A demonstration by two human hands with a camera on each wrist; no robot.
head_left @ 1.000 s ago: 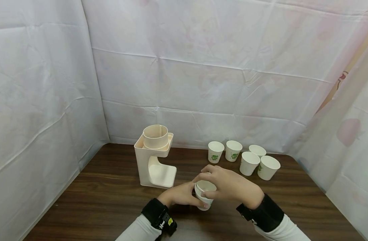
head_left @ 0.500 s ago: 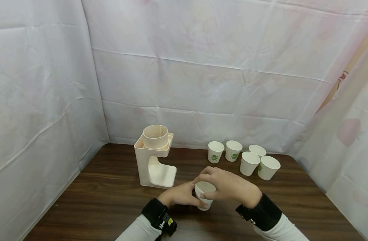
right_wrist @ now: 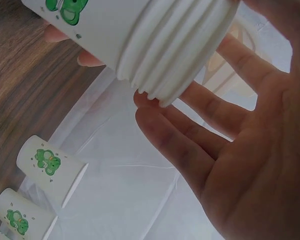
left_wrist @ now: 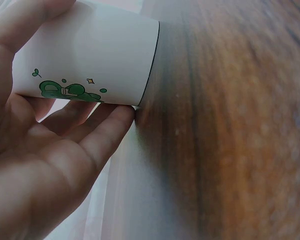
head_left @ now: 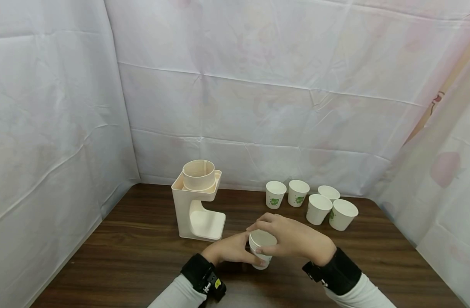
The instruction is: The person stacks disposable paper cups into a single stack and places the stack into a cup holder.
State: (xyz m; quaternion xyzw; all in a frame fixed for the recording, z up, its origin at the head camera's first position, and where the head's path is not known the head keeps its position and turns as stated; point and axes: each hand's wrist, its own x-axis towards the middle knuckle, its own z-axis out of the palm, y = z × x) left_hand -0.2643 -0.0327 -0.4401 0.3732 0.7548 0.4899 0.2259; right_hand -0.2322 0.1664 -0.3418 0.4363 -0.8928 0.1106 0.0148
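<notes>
A stack of nested white paper cups (head_left: 263, 238) stands upright on the table in front of me in the head view. My left hand (head_left: 230, 249) grips the stack low, its fingers and thumb around the wall. In the left wrist view, the lowest cup (left_wrist: 95, 50) shows a green print, its base at the table top. My right hand (head_left: 293, 237) holds the stack near its top, thumb and fingers on opposite sides. Several rolled rims (right_wrist: 177, 45) lie close together in the right wrist view, with fingertips touching their edges.
A cream-coloured stand (head_left: 184, 209) with a round cup-like holder (head_left: 199, 177) on top is left of the stack. Several single paper cups (head_left: 275, 194) with green prints stand at the back right. White curtains (head_left: 235, 107) enclose the wooden table (head_left: 135, 256).
One second ago the top cup's rim sat slightly uneven above the others. Now the rims lie more evenly together. Both hands have hardly moved.
</notes>
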